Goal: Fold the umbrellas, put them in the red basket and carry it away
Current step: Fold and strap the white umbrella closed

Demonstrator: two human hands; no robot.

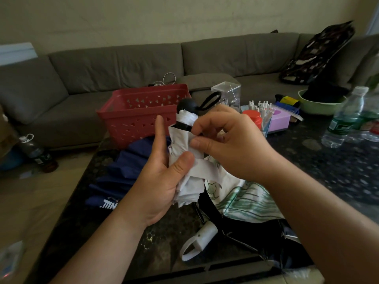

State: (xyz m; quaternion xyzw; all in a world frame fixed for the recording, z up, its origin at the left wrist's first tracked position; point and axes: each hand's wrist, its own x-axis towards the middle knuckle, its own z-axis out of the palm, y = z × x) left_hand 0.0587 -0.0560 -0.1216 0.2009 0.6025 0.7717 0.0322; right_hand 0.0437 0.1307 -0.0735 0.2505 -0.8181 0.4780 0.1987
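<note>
The left hand (162, 181) holds the rolled white umbrella (185, 160) above the surface (338, 171), its grip curled round the bundle; the right hand (227, 144) pinches the strap (205, 171) being wrapped around it. The red basket (143, 111) at the far edge looks empty. A blue umbrella (127, 171) and a patterned umbrella (250, 201) lie unfolded, so most work remains

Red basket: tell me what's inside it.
The red basket shows only bare inner walls; no umbrella is visible. Its floor is hidden behind the front wall and the white umbrella.

Bare forearms, no sleeves, no rings.
</note>
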